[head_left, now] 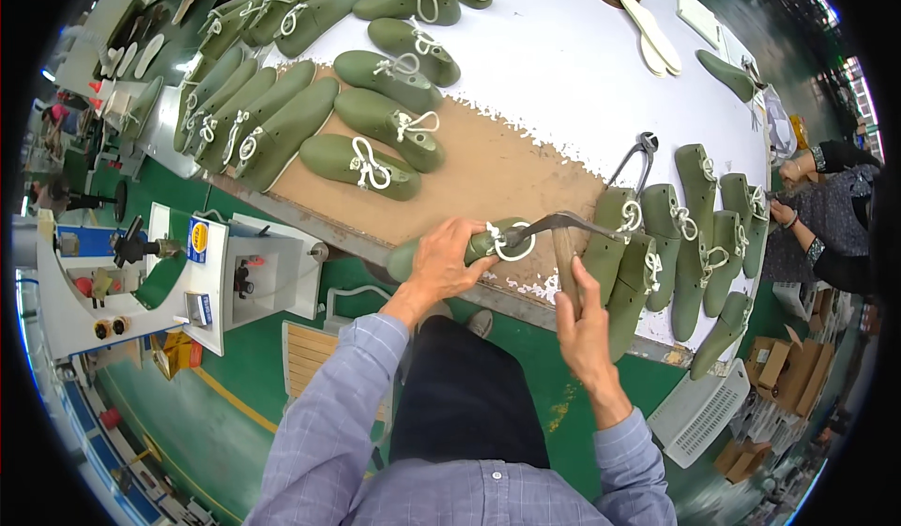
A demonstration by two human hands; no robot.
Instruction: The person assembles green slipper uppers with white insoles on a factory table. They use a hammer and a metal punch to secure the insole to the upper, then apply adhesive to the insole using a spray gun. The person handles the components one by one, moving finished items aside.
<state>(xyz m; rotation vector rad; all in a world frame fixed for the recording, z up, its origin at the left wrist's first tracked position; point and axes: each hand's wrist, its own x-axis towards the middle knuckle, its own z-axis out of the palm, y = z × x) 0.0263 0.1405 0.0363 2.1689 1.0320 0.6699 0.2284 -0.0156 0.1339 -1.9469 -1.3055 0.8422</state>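
My left hand (443, 261) is closed over a green shoe last (402, 259) lying at the near edge of the table, with a white cord loop at its heel end. In my right hand (586, 336) is the wooden handle of a hammer (564, 261). Its long, curved dark metal head reaches left, with one end at the cord end of the last; whether it touches I cannot tell. Just right of the hammer, several green lasts with white cords (631, 287) lie side by side. Behind them rests a pair of pincers (644, 151).
More corded green lasts (380, 124) crowd the table's left side. The table top (549, 66) is white, with a worn brown patch. Pale insoles (649, 36) lie at the back. A person (821, 202) works at the right; a slatted chair (313, 362) stands near-left.
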